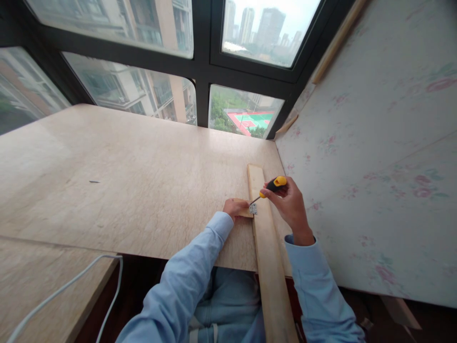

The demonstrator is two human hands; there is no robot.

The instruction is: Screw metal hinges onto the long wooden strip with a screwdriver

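Observation:
My right hand (291,202) is closed around a screwdriver (274,185) with a yellow and black handle. Its shaft slants down to the left, and the tip meets a small metal hinge (253,209). That hinge lies across the joint between a long wooden board (268,257) and a short wooden piece (244,214). My left hand (234,207) grips the short piece beside the hinge, partly covering it. Whether a screw sits under the tip is too small to tell.
The long board reaches past the near edge of the marble-patterned ledge (143,190). A small dark sliver (94,181) lies on the ledge. A white cable (67,290) runs at lower left. Flowered wallpaper (374,166) stands close on the right; dark-framed windows (203,95) rise behind.

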